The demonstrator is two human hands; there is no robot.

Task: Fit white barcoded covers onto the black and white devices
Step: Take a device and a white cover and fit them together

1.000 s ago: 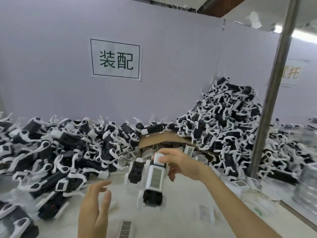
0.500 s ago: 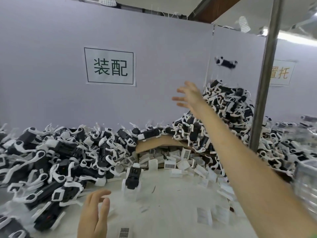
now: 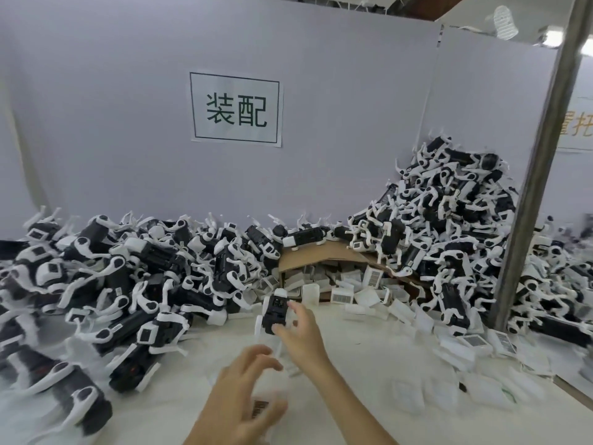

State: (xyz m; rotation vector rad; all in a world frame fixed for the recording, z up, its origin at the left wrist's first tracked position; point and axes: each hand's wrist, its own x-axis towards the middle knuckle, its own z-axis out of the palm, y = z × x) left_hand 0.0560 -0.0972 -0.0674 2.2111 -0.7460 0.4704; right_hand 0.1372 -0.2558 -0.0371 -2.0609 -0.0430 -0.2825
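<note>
Off to the left of both hands sits a big heap of devices (image 3: 134, 284), and nothing needs doing there right now. The left hand (image 3: 244, 396) hovers low over a white barcoded cover (image 3: 261, 409) that lies right under its fingers. It's blurry, so there's no telling whether it's pinching the cover or just above it.

Just ahead of the right hand's fingertips stands one black and white device (image 3: 275, 311), and its dark open bay seems to face the camera. The right hand (image 3: 303, 335) is spread and loose, with its fingers at the device's side and not wrapped round it yet.

Tip imo: grab the body by its sides, not the skinny white legs. Line the cover's edges up with the bay, then press flat till it seats.

Further right of that hand, the cardboard box (image 3: 321, 261) holds spare covers (image 3: 372, 277).
</note>
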